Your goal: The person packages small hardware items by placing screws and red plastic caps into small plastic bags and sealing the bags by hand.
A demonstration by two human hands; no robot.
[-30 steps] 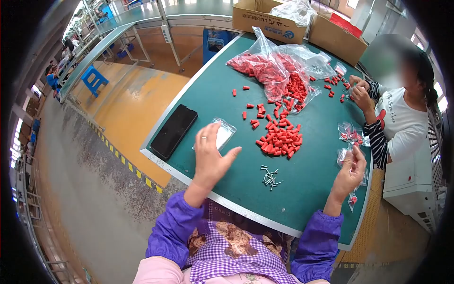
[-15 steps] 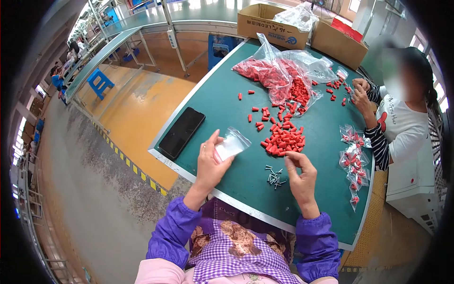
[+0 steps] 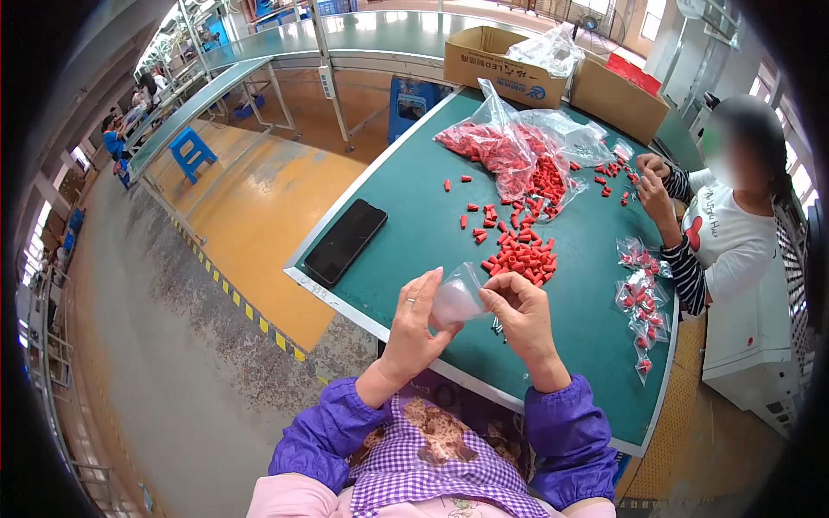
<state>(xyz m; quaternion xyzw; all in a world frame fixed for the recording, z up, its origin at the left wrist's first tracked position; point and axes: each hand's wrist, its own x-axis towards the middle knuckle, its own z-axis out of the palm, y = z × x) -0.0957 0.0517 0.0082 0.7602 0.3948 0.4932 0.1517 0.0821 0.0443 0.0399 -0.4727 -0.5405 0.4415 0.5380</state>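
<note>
Between my hands, over the near part of the table, is a small clear plastic bag [image 3: 460,295]. My left hand [image 3: 411,332] is closed on its left side. The thumb and fingers of my right hand [image 3: 523,321] pinch together at the bag's right edge. Whether anything small sits between those fingertips is hidden. Just beyond the bag lies a pile of red plastic caps [image 3: 522,259], with looser ones scattered to the left. A few silver screws [image 3: 498,328] peek out beside my right hand, which covers the others.
A black phone [image 3: 346,242] lies near the table's left edge. Farther back, a large plastic bag [image 3: 496,147] spills red caps. Cardboard boxes [image 3: 496,69] stand at the far end. At right, a co-worker [image 3: 730,216] handles small parts near several filled bags [image 3: 641,302].
My right hand has moved left and up from beside the cap pile to the small bag's edge. My left hand has brought the bag rightward and a little lower. The view has shifted slightly.
</note>
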